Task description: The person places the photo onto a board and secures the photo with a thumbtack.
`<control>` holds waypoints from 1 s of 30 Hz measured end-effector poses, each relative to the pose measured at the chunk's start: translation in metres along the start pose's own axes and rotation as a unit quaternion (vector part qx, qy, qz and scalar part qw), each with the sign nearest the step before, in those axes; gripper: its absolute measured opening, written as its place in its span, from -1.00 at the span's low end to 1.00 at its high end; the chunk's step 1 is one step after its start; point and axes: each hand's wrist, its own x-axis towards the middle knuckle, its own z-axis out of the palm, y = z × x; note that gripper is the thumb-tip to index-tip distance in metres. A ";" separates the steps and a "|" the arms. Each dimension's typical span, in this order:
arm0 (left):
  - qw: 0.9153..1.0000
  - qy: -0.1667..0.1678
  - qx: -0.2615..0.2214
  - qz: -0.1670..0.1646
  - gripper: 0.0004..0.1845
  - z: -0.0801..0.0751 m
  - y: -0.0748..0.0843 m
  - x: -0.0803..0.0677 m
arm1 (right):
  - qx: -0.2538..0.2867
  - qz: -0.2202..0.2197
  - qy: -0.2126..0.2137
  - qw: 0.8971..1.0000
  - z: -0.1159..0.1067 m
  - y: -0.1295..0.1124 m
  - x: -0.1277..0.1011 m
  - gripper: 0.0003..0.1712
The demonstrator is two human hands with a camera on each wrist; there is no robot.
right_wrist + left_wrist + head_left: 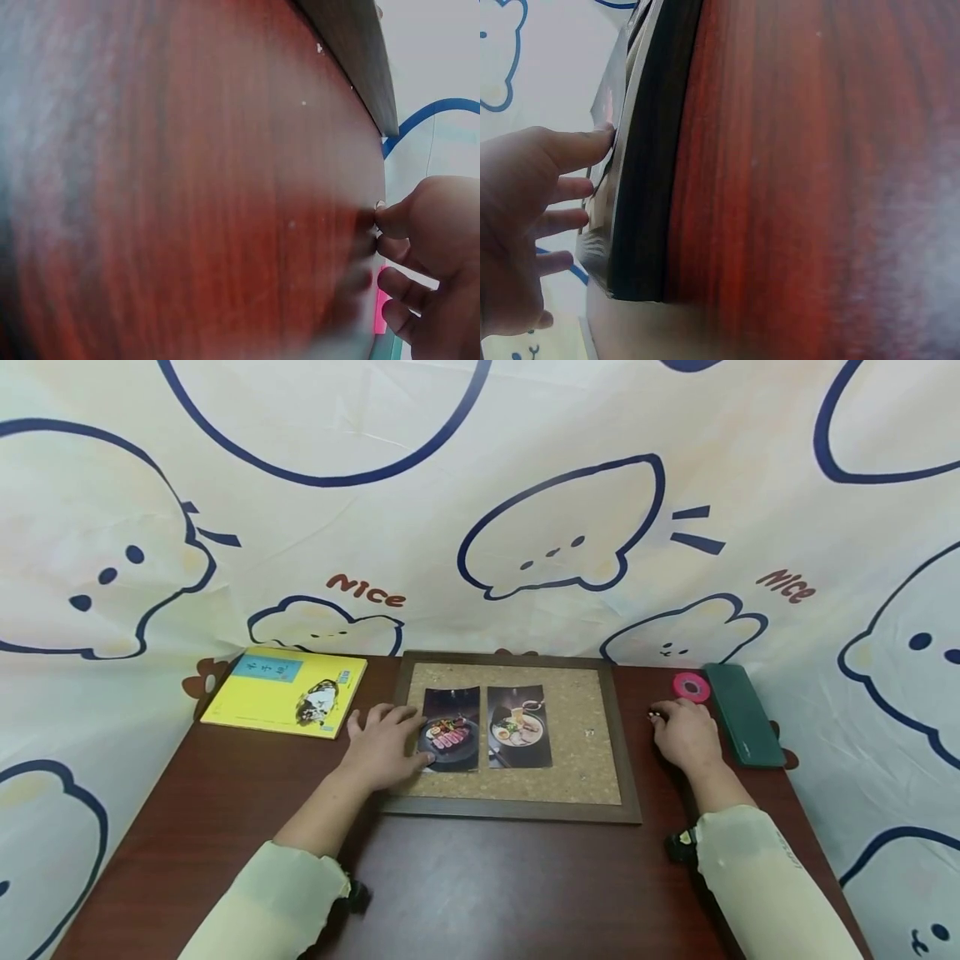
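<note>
The step in hand looks like pinning photographs onto the dark-framed cork board [592,752], which lies flat mid-table. The left hand [384,747] rests with fingers spread and straight on the sushi photograph [450,729], holding it down beside the ramen photograph [519,727]. The right hand [682,732], just right of the frame, has its fingertips curled together on the table, seemingly pinching a small pin [656,716]. The next move likely calls for carrying that pin to the held photograph's corner. The pink round pin box [691,687] sits just beyond; its contents cannot be told.
</note>
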 end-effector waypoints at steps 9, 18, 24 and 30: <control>1.000 -0.022 -0.001 -0.009 -0.29 -0.004 0.002 0.009 | 0.000 -0.001 -0.003 1.000 -0.001 -0.004 0.002 -0.73; 0.999 -0.031 0.018 -0.013 -0.27 -0.006 0.006 0.012 | 0.003 0.010 -0.009 1.000 -0.005 -0.006 0.006 -0.79; 0.999 -0.038 0.033 -0.013 -0.23 -0.009 0.009 0.018 | 0.008 0.000 0.018 1.000 -0.012 -0.014 0.009 -0.80; 0.999 -0.040 0.026 -0.019 -0.18 -0.007 0.007 0.023 | 0.019 -0.018 0.035 0.999 -0.016 -0.030 0.010 -0.81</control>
